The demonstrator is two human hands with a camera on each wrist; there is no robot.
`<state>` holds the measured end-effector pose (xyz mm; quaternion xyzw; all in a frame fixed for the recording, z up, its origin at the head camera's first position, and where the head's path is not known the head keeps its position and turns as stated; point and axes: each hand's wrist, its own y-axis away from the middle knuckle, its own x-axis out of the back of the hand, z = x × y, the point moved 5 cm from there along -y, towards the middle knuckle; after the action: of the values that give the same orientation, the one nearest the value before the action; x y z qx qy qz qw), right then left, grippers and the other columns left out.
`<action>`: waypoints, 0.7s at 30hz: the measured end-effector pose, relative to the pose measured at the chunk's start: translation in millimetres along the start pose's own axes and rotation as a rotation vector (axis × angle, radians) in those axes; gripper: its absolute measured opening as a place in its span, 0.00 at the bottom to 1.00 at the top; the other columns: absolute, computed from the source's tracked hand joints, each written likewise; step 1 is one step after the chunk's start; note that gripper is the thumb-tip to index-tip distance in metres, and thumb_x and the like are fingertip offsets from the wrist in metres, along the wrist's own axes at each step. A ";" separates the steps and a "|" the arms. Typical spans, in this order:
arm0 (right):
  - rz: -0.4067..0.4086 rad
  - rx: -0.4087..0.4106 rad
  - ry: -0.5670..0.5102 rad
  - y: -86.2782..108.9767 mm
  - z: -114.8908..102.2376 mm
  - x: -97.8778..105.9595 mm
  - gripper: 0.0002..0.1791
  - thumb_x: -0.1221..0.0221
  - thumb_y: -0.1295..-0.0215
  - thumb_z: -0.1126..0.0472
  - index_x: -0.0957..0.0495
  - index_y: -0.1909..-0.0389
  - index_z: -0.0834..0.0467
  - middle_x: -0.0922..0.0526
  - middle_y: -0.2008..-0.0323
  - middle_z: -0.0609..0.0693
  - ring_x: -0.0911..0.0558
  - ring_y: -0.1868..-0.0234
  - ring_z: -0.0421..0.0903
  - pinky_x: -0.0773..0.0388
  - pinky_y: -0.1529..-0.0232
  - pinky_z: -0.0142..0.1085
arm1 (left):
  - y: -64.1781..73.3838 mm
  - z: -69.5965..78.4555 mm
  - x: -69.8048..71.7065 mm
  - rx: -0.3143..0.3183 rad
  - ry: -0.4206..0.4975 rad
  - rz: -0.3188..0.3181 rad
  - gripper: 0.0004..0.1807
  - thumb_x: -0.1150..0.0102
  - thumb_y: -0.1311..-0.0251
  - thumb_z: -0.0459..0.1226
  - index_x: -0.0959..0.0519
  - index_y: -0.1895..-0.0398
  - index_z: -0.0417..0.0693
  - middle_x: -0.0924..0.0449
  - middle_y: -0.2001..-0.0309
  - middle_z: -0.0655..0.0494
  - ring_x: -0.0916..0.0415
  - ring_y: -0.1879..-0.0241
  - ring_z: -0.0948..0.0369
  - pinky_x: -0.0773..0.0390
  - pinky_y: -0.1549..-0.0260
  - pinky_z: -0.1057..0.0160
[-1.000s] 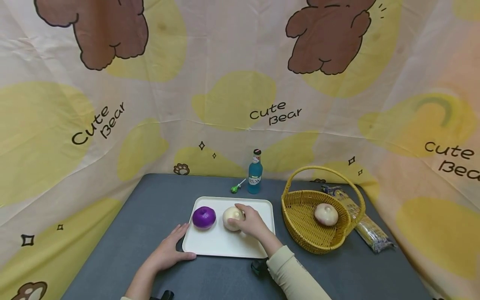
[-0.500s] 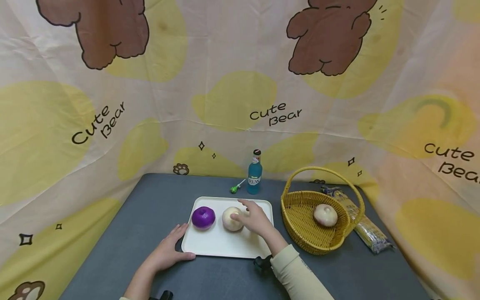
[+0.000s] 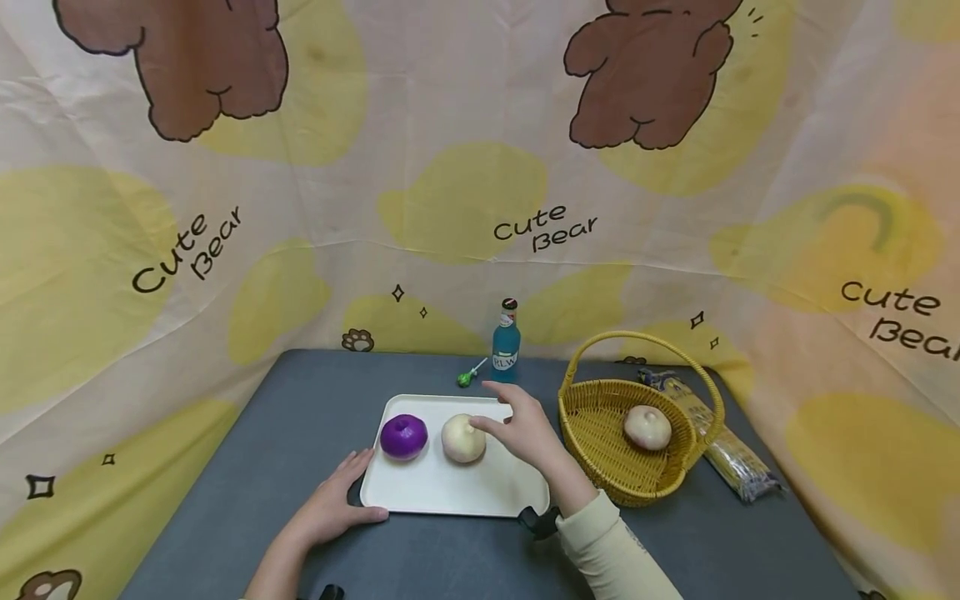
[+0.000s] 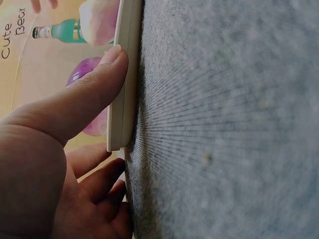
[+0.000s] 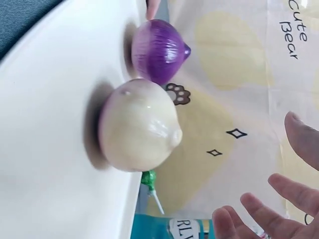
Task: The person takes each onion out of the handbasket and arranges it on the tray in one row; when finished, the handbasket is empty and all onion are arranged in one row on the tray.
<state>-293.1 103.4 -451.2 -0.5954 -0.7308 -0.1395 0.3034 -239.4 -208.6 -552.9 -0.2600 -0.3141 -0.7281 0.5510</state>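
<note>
A purple onion [image 3: 403,437] and a white onion [image 3: 463,438] sit side by side on a white rectangular tray [image 3: 450,493]. My left hand [image 3: 336,502] spans the tray's near left corner, thumb laid on the front edge and fingers along the left side. The left wrist view shows that thumb [image 4: 94,89] against the tray's rim. Just right of the white onion, my right hand [image 3: 531,429] hovers over the tray with thumb and fingers spread, holding nothing. In the right wrist view, a gap separates those fingers [image 5: 269,214] from the white onion [image 5: 139,127].
On the right stands a yellow wicker basket [image 3: 592,454] with a tall handle and a pale onion [image 3: 648,427] inside. A shiny long packet [image 3: 738,462] lies behind it. Past the tray are a blue bottle [image 3: 506,343] and a green lollipop [image 3: 467,377]. A printed cloth hangs behind the table.
My right hand has let go of the white onion and drawn up and to the right, its fingers spreading. The white onion stays on the tray. My left hand keeps its place at the corner.
</note>
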 end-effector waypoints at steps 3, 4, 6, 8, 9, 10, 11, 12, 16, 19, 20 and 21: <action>0.018 0.012 -0.001 2.3 -4.0 7.1 0.36 0.30 0.38 0.47 0.28 0.30 0.49 0.25 0.33 0.54 0.25 0.35 0.57 0.18 0.47 0.53 | -0.1 0.9 0.4 -0.004 0.000 0.001 0.62 0.22 0.56 0.57 0.44 0.21 0.44 0.45 0.22 0.41 0.56 0.21 0.38 0.45 0.32 0.29; 0.025 0.013 -0.003 3.1 -4.7 9.3 0.36 0.30 0.39 0.47 0.28 0.30 0.49 0.25 0.34 0.55 0.25 0.35 0.57 0.19 0.47 0.53 | -0.2 1.2 0.5 -0.006 0.000 0.000 0.62 0.22 0.56 0.57 0.44 0.21 0.44 0.45 0.22 0.41 0.56 0.21 0.38 0.46 0.32 0.29; 0.040 0.008 -0.012 4.9 -4.7 13.3 0.36 0.29 0.40 0.47 0.27 0.30 0.49 0.24 0.34 0.55 0.24 0.35 0.58 0.19 0.47 0.53 | -0.4 1.8 0.6 -0.007 0.003 -0.001 0.62 0.22 0.56 0.57 0.44 0.21 0.44 0.45 0.22 0.41 0.56 0.21 0.38 0.46 0.31 0.29; 0.051 0.002 -0.016 6.8 -3.8 16.4 0.36 0.29 0.40 0.48 0.27 0.31 0.49 0.24 0.34 0.55 0.24 0.35 0.58 0.19 0.46 0.53 | -0.5 1.8 0.2 -0.010 0.002 0.000 0.62 0.22 0.56 0.57 0.44 0.21 0.43 0.45 0.22 0.40 0.56 0.21 0.38 0.46 0.31 0.29; 0.058 0.003 -0.023 7.8 -3.5 18.0 0.36 0.28 0.40 0.48 0.27 0.31 0.49 0.24 0.34 0.55 0.24 0.35 0.59 0.19 0.46 0.54 | -0.5 1.6 0.0 -0.009 0.003 0.000 0.62 0.22 0.56 0.57 0.44 0.21 0.43 0.45 0.22 0.40 0.56 0.21 0.38 0.46 0.31 0.29; 0.066 0.003 -0.028 8.7 -2.8 19.7 0.36 0.28 0.40 0.49 0.26 0.31 0.50 0.24 0.34 0.55 0.24 0.35 0.59 0.19 0.46 0.55 | -0.8 1.1 -0.2 -0.007 0.004 0.000 0.62 0.22 0.56 0.57 0.44 0.21 0.43 0.45 0.22 0.40 0.56 0.21 0.38 0.46 0.31 0.29; 0.074 0.005 -0.033 9.6 -2.3 21.4 0.36 0.28 0.40 0.50 0.26 0.32 0.50 0.24 0.34 0.55 0.24 0.36 0.59 0.19 0.46 0.55 | -0.8 0.8 -0.3 -0.006 0.004 0.000 0.62 0.22 0.56 0.57 0.44 0.21 0.44 0.45 0.22 0.40 0.56 0.21 0.38 0.46 0.31 0.29; 0.082 0.008 -0.034 10.5 -1.8 23.2 0.35 0.28 0.41 0.50 0.26 0.32 0.51 0.24 0.35 0.55 0.23 0.36 0.59 0.19 0.46 0.55 | -1.1 0.3 -0.5 -0.006 0.001 0.000 0.62 0.22 0.56 0.57 0.44 0.21 0.44 0.45 0.22 0.41 0.56 0.21 0.38 0.46 0.31 0.29; 0.105 0.003 -0.036 14.5 0.3 31.1 0.35 0.27 0.41 0.52 0.25 0.32 0.51 0.23 0.35 0.54 0.23 0.37 0.57 0.19 0.46 0.53 | -0.9 -1.2 -0.6 0.002 -0.001 0.000 0.62 0.22 0.56 0.57 0.44 0.20 0.44 0.45 0.21 0.41 0.56 0.21 0.38 0.46 0.31 0.29; 0.114 -0.015 -0.030 17.4 3.4 37.1 0.35 0.27 0.41 0.52 0.25 0.32 0.51 0.23 0.35 0.53 0.22 0.37 0.56 0.18 0.46 0.51 | -0.6 -1.4 -0.6 0.001 0.000 0.002 0.62 0.22 0.56 0.57 0.44 0.20 0.44 0.45 0.21 0.41 0.56 0.21 0.38 0.46 0.31 0.29; 0.117 -0.024 -0.028 18.3 4.9 39.1 0.35 0.27 0.41 0.52 0.25 0.32 0.51 0.23 0.35 0.53 0.22 0.37 0.56 0.18 0.46 0.51 | -0.5 -1.5 -0.6 0.000 0.001 0.002 0.62 0.22 0.56 0.57 0.44 0.20 0.44 0.45 0.21 0.41 0.56 0.21 0.38 0.46 0.31 0.29; 0.119 -0.035 -0.021 18.9 7.2 40.8 0.35 0.27 0.41 0.52 0.25 0.32 0.50 0.23 0.35 0.53 0.21 0.39 0.55 0.18 0.47 0.50 | -0.3 -1.2 -0.6 -0.001 0.003 0.003 0.62 0.22 0.56 0.57 0.44 0.20 0.44 0.45 0.21 0.41 0.56 0.21 0.38 0.46 0.31 0.29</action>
<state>-281.4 144.3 -435.0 -0.6443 -0.6947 -0.1276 0.2931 -239.6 -209.0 -554.1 -0.2596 -0.3125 -0.7280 0.5523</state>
